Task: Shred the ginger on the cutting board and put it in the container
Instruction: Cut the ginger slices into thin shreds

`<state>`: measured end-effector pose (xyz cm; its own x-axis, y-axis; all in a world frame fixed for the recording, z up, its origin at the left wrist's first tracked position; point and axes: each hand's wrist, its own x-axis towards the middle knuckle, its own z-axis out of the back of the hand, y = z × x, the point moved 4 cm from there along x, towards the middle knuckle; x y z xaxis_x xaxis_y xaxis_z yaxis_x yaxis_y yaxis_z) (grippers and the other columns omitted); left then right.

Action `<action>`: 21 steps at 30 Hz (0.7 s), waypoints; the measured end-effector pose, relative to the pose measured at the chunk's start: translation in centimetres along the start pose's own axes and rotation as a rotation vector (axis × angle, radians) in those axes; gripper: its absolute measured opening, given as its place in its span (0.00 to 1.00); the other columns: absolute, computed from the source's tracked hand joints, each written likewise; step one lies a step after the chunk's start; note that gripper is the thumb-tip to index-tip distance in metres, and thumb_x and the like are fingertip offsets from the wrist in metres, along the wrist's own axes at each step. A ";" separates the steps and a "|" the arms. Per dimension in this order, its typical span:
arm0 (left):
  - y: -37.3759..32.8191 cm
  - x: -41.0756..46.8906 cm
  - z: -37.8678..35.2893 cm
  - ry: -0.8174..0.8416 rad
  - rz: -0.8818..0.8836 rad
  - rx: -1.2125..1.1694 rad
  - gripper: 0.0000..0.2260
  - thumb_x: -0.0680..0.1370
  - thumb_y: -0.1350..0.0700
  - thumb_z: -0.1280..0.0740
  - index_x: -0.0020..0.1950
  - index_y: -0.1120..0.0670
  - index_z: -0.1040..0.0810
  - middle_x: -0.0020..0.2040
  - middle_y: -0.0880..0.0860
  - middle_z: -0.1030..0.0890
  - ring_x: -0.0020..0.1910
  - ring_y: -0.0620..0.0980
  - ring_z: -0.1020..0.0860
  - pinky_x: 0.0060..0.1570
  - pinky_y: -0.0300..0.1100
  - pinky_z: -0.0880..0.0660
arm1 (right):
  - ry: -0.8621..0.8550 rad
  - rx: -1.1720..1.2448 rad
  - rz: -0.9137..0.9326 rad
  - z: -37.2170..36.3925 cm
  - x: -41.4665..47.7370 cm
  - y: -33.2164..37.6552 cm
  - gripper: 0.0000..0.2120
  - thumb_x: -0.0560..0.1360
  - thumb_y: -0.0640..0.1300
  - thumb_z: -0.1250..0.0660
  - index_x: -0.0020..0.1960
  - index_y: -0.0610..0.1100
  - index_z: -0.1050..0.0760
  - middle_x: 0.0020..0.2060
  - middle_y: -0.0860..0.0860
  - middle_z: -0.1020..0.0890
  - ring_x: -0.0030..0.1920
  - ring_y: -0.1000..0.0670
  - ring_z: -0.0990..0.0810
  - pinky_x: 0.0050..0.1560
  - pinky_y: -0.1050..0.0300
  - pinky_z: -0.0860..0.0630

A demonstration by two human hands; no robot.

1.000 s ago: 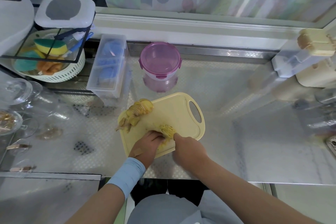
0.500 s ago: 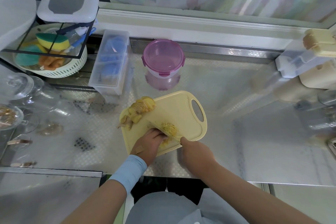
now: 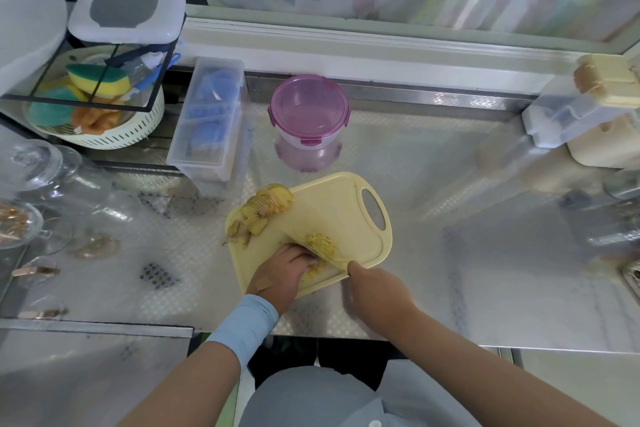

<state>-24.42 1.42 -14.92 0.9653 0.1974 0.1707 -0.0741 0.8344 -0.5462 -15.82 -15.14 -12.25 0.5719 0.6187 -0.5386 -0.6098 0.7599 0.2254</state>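
A pale yellow cutting board (image 3: 332, 208) lies on the steel counter. A fanned stack of ginger slices (image 3: 268, 206) sits at its far left corner. A small heap of ginger shreds (image 3: 320, 242) lies by the knife blade (image 3: 317, 255), which slants across the near part of the board. My right hand (image 3: 375, 291) grips the knife handle, which is hidden in the fist. My left hand (image 3: 282, 270) holds down a piece of ginger (image 3: 311, 274) with curled fingers, right against the blade. The purple-lidded round container (image 3: 308, 107) stands shut behind the board.
A clear plastic box (image 3: 207, 125) with blue items stands left of the container. A rack with a white basket (image 3: 104, 135) of sponges and glass jars (image 3: 52, 170) fill the left side. White and beige boxes (image 3: 588, 111) stand at the right; a sink edge (image 3: 632, 274) shows far right.
My right hand has drawn back a little towards me with the knife, and the blade now slants beside the shreds. My left hand stays on the ginger.
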 end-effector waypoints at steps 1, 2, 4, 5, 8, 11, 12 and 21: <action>0.0 0.1 0.1 -0.011 -0.005 0.007 0.13 0.76 0.55 0.41 0.46 0.51 0.16 0.49 0.48 0.18 0.52 0.44 0.28 0.40 0.37 0.24 | -0.001 -0.005 0.004 0.2 -0.2 -0.1 0.07 0.80 0.40 0.43 0.48 0.48 0.41 0.32 0.50 0.31 0.29 0.50 0.34 0.26 0.54 0.41; -0.1 0.1 0.1 -0.018 -0.010 0.012 0.13 0.75 0.55 0.41 0.46 0.51 0.16 0.48 0.48 0.18 0.52 0.44 0.28 0.41 0.36 0.26 | 0.001 -0.010 0.007 0.4 -0.2 0.0 0.07 0.80 0.39 0.43 0.48 0.47 0.41 0.32 0.50 0.32 0.29 0.50 0.34 0.26 0.55 0.41; -0.3 0.2 0.2 -0.027 -0.020 0.008 0.13 0.75 0.55 0.41 0.45 0.52 0.16 0.48 0.48 0.18 0.51 0.44 0.28 0.42 0.34 0.28 | 0.015 -0.008 0.009 0.7 0.0 0.7 0.07 0.78 0.37 0.43 0.48 0.47 0.41 0.33 0.50 0.32 0.30 0.49 0.33 0.26 0.55 0.40; -0.3 0.2 0.3 -0.031 -0.026 0.009 0.13 0.75 0.55 0.41 0.45 0.52 0.16 0.48 0.48 0.18 0.51 0.44 0.28 0.42 0.34 0.28 | 0.019 0.000 0.009 0.8 0.3 1.1 0.07 0.77 0.36 0.44 0.48 0.47 0.40 0.33 0.49 0.31 0.30 0.49 0.33 0.26 0.54 0.40; -0.2 0.0 0.3 -0.023 -0.025 0.015 0.13 0.76 0.55 0.41 0.46 0.52 0.16 0.49 0.48 0.18 0.52 0.43 0.27 0.42 0.35 0.26 | 0.019 0.031 0.003 1.2 1.3 2.2 0.08 0.75 0.35 0.43 0.48 0.46 0.39 0.33 0.48 0.31 0.29 0.48 0.33 0.26 0.55 0.40; 0.1 -0.1 0.1 -0.021 -0.002 -0.010 0.13 0.76 0.55 0.41 0.46 0.52 0.16 0.49 0.48 0.18 0.52 0.44 0.28 0.41 0.37 0.24 | 0.003 0.052 -0.010 1.0 1.5 2.3 0.08 0.74 0.36 0.42 0.47 0.47 0.38 0.33 0.48 0.29 0.29 0.48 0.31 0.26 0.57 0.38; 0.2 -0.1 -0.1 -0.023 0.005 -0.017 0.13 0.76 0.54 0.41 0.46 0.52 0.16 0.49 0.48 0.18 0.52 0.44 0.28 0.41 0.37 0.24 | -0.006 0.046 -0.013 1.0 1.3 2.2 0.08 0.75 0.36 0.42 0.47 0.47 0.39 0.33 0.48 0.29 0.29 0.48 0.31 0.26 0.56 0.37; 0.3 0.0 -0.2 -0.039 -0.008 -0.018 0.13 0.76 0.54 0.40 0.46 0.51 0.15 0.50 0.49 0.17 0.53 0.45 0.27 0.41 0.37 0.24 | -0.059 0.014 -0.014 0.0 -0.9 0.1 0.06 0.81 0.44 0.43 0.47 0.49 0.40 0.31 0.49 0.30 0.27 0.48 0.34 0.25 0.53 0.43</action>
<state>-24.44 1.54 -15.19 0.9555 0.2105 0.2067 -0.0612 0.8269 -0.5590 -16.40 -15.59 -11.76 0.6118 0.6182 -0.4934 -0.5940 0.7710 0.2295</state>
